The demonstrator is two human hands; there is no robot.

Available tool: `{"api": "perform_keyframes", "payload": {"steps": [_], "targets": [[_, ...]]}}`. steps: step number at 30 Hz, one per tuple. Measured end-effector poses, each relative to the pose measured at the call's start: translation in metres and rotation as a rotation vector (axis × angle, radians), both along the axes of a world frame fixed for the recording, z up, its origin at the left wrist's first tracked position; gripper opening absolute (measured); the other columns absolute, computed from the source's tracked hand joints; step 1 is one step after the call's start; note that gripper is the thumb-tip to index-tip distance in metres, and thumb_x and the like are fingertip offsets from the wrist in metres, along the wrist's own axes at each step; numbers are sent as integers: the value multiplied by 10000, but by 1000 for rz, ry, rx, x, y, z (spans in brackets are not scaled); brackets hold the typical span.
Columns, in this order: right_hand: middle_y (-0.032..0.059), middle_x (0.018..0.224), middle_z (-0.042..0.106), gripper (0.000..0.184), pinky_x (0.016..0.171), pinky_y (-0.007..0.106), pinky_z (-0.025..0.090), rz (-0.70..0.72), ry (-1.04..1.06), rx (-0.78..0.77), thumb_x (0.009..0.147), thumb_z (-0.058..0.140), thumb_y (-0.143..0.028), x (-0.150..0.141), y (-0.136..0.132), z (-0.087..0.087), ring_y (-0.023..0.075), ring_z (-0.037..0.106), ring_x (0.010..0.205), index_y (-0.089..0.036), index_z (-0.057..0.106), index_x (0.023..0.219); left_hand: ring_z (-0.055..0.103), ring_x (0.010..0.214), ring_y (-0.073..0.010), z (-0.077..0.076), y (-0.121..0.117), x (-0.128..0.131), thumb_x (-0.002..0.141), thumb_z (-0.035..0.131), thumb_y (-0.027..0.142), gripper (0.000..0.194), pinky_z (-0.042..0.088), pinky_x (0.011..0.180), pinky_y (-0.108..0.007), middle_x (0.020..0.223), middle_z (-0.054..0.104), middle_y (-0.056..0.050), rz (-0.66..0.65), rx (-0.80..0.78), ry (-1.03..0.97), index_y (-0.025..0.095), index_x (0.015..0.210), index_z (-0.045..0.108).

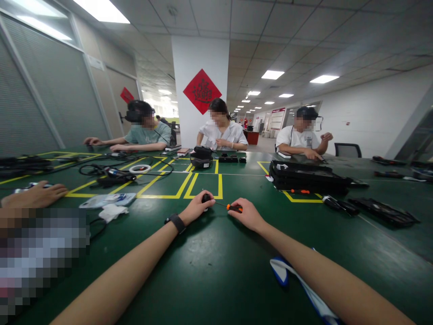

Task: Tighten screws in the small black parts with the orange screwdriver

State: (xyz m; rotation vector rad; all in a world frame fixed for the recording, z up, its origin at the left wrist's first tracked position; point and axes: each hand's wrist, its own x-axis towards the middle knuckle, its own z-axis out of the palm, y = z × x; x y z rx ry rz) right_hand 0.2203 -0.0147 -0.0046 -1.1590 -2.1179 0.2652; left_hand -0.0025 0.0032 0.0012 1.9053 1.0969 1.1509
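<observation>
red sign: a diamond-shaped red sign (202, 91) on the white pillar (201, 54) bears black brush-like strokes; i cannot make out the wording
second sign: a smaller red sign (127, 95) hangs tilted at the left; its writing is too small to read
case label: the dark case (201, 157) across the table carries a small white label; its text is illegible
neighbour at left: another person's hand (42, 194) rests on the green table (209, 280); that person's body is pixelated and cut off by the left edge
blue-and-white thing: the blue-and-white object (280, 271) lies partly behind the right forearm and runs towards the bottom edge; what it is, i cannot tell
left hand: the left hand (196, 210), with a dark band (176, 223) at the wrist, has thumb and fingers closed round a small black part (206, 197); the fingers hide much of it
right hand: the right hand (248, 215) is closed on the handle of an orange-and-black screwdriver (233, 208); its thin shaft points at the left hand; whether the tip touches the black part is unclear
where: both things are between the hands, above the table, just nearer than the yellow tape (220, 185); black trays (306, 175) lie farther off to the right
</observation>
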Motion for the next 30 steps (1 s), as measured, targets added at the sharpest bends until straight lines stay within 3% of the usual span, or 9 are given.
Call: {"api": "perform_keyframes", "payload": {"steps": [5, 10, 13, 23, 27, 30], "targets": [[48, 814, 611, 222, 763, 287, 399, 11, 24, -39, 824, 464, -293, 1, -1, 3, 149, 534, 800, -163, 639, 784, 520, 716, -125, 0, 0, 0, 722, 549, 385, 243, 410, 664, -244, 784, 567, 3, 0, -6, 8, 180, 853, 537], [38, 859, 613, 154, 760, 275, 420, 41, 106, -85, 756, 549, -265, 1, -3, 2, 141, 550, 804, -164, 626, 843, 519, 689, -122, -1, 1, 0, 731, 534, 393, 253, 412, 629, -239, 764, 561, 7, -1, -21, 8, 180, 867, 527], [36, 878, 611, 221, 742, 269, 431, 30, 132, -122, 710, 598, -276, 1, -3, 2, 140, 554, 800, -168, 611, 901, 514, 696, -122, 0, 0, 0, 729, 540, 385, 246, 409, 629, -236, 765, 558, 7, -6, 5, 20, 176, 858, 528], [43, 872, 615, 200, 783, 312, 387, -2, -50, -18, 762, 564, -341, 1, -6, 5, 173, 524, 855, -189, 634, 871, 506, 709, -124, 1, -1, 0, 729, 546, 379, 243, 405, 650, -242, 772, 553, 1, -14, 23, 16, 172, 854, 539], [65, 981, 583, 344, 816, 336, 385, -19, -25, 46, 698, 635, -364, -5, -10, 36, 187, 510, 918, -171, 581, 979, 505, 708, -124, 2, -2, 0, 728, 545, 379, 243, 404, 655, -245, 768, 555, 2, -11, 7, 2, 170, 853, 543], [54, 974, 596, 273, 770, 294, 422, 138, -67, -3, 802, 504, -358, -12, -46, 72, 154, 540, 880, -174, 587, 987, 502, 712, -123, 1, -1, 1, 726, 550, 377, 245, 404, 656, -242, 774, 552, 3, -18, 6, -12, 170, 856, 541]]}}
